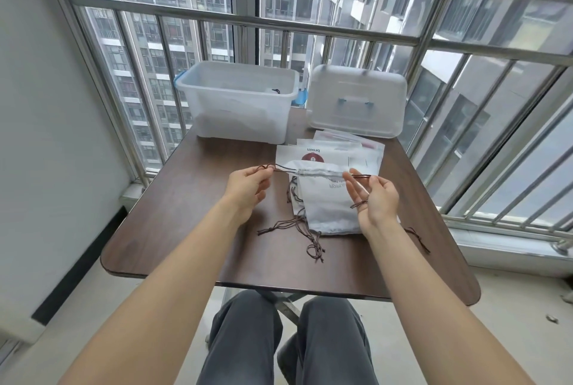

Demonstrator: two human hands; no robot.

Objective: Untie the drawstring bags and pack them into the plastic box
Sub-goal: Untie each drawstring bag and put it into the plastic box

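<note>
I hold a white drawstring bag [325, 198] up over the dark wooden table [192, 229], its gathered top stretched between my hands. My left hand [248, 189] pinches the brown cord at the bag's left end. My right hand [373, 198] has the right cord looped around its fingers, palm turned up. More white bags with brown cords [310, 229] lie in a pile beneath it. The clear plastic box [238, 99] stands open at the table's far edge, with a bag inside.
The box's clear lid [356, 102] leans against the window bars at the back right. Flat plastic packets and a printed card [335, 149] lie between the lid and the bags. A loose cord [418, 237] trails near the table's right side.
</note>
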